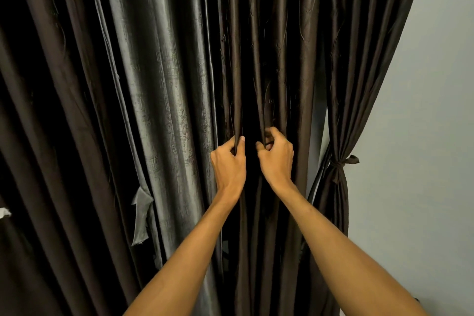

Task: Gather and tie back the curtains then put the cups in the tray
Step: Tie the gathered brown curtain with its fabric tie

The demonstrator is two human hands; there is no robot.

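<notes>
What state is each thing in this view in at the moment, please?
left hand: grips a fold of the middle curtain.
right hand: pinches a neighbouring fold.
middle curtain: hanging loose, not yet tied.
right curtain: gathered and tied back.
tie: knotted round the right curtain.
silvery panel: hanging loose, untied.

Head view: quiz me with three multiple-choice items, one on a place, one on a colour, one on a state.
1. The knotted tie sits: A far left; B right, near the wall; C at the top edge.
2. The gripped curtain is: A white; B red; C dark brown.
3. The left hand and right hand: A both grip folds; B both hang free; C only one grips.
Key: B, it shows beside the wall; C, its pleats read brown; A, fingers curl round folds.
</notes>
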